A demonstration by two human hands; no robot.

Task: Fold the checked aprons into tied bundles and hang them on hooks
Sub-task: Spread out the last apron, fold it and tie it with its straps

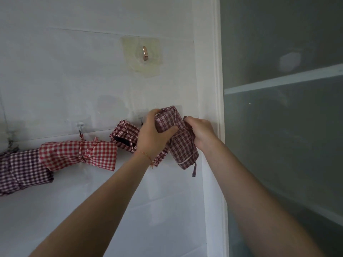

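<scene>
**Checked bundle held up at the right end of the hook row**

At the far left a dark maroon checked bundle [22, 169] hangs against the white tiled wall [74, 71], partly cut off by the frame edge. Just beside it, and overlapping its right end, a bright red-and-white bundle [79, 154] hangs by its tie from a small clear hook [80, 127]. Further right a third bundle [125, 137], in red check with a black patch on its face, sits against the wall below another small hook [141, 120]; the wrist in front hides part of it.

The left hand [152, 134] grips the upper half of a plaid bundle [178, 138], thumb pressed across the front and fingers curled round the back. The bundle stands tilted, its top end near the wall, wrapped by a thin tie whose loose end [194, 168] dangles below. The right hand [200, 132] is curled at the bundle's right edge, fingertips pinching the tie or cloth there; which of the two cannot be made out.

Above the hands a copper-coloured hook [145, 53] on a yellowed adhesive pad holds nothing. To the right stand a white frame [215, 89] and a frosted glass panel [287, 127].
</scene>
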